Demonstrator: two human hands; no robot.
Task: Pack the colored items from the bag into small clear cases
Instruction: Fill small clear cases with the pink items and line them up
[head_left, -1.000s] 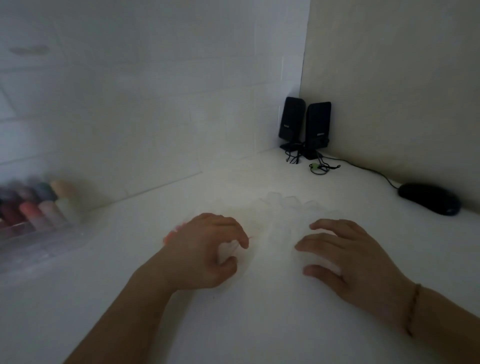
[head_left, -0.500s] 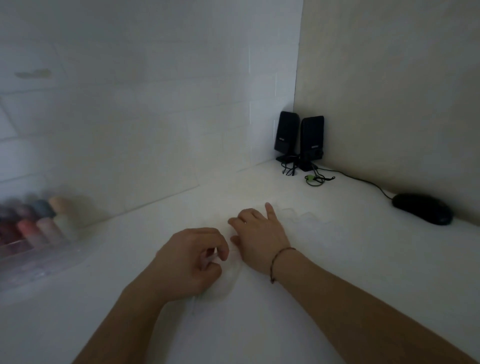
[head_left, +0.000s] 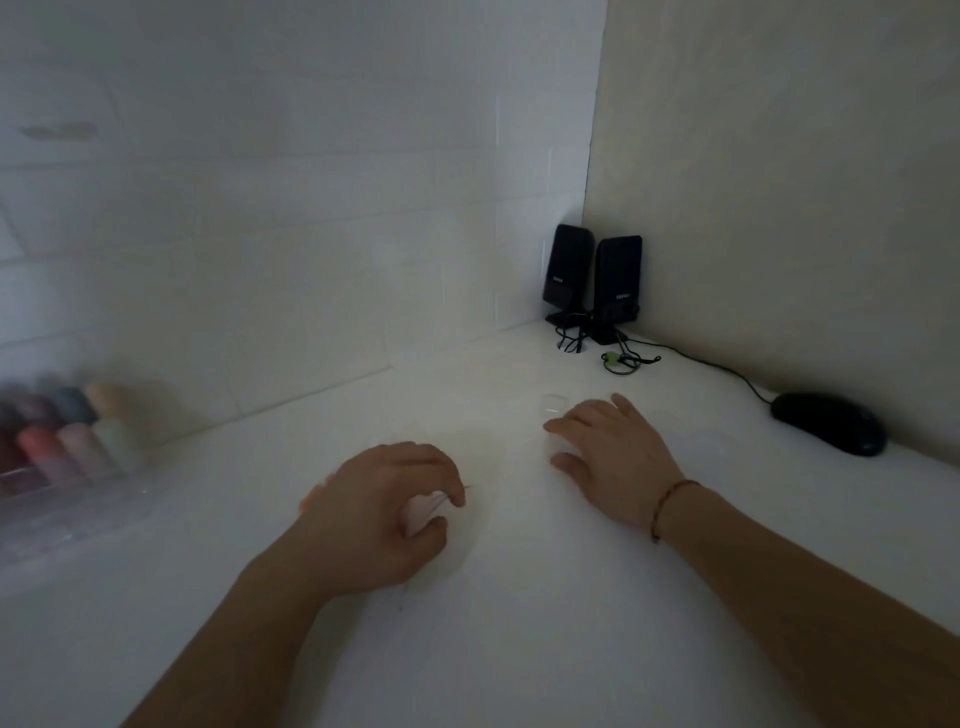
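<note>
My left hand (head_left: 379, 514) pinches a small clear plastic case (head_left: 423, 512); my right hand (head_left: 608, 457) rests spread on the white table (head_left: 519, 649). The logos on the black speakers (head_left: 592, 280) are unreadable.

Clear cases & coloured items on white table, dim light.

Small clear case (head_left: 554, 402): see-through, rounded-square, lies flat just beyond right hand (head_left: 613, 457) fingertips; contact unclear. 2nd pale clear piece (head_left: 423, 512) pinched btwn thumb & curled fingers of left hand (head_left: 387, 512), pinkish tint, mostly hidden. Coloured items (head_left: 67, 431): stubby capped shapes (red, pink, blue, peach, pale green), upright in 2 rows inside clear bag (head_left: 62, 514) at far left, blurred.
</note>
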